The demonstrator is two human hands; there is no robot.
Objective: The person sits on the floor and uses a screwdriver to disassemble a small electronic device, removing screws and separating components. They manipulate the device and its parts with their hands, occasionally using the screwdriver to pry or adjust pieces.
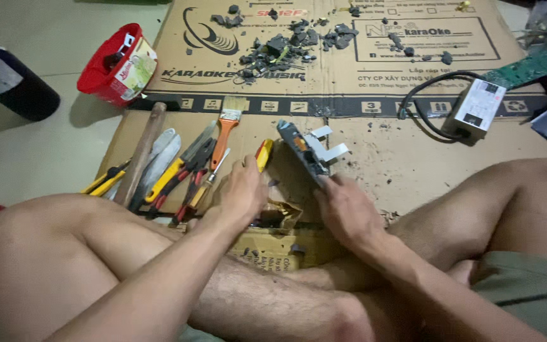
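1. Dark narrow circuit module [304,152], with pale flat ribbon strips [326,144] folding off its right side: held tilted above the cardboard, near centre; its near end is clamped in the fingers of the right hand [348,214].
2. Yellow-handled tool [263,154]: tip pointing far; the left hand [238,195] is closed round its near end, just left of the module.
3. Crumpled brown cardboard scrap [284,215]: lies between the two hands, near the person's crossed bare legs.
4. Tool row, left of the left hand: orange-handled paintbrush [226,131], red-and-yellow pliers [185,174], wooden hammer handle [140,152], all lying side by side on the cardboard.
5. Flattened printed cardboard box [381,158]: the work surface, spread over a pale tiled floor [39,152].
6. Heap of dark broken fragments [280,47]: far centre of the cardboard, well apart from the hands.
7. Small white box with a black cable [476,107]: far right.
8. Green circuit board [530,66]: far right edge.
9. Red plastic tub [112,63]: far left, on its side at the cardboard's corner.
10. Dark cylinder [7,79]: far left on the floor.
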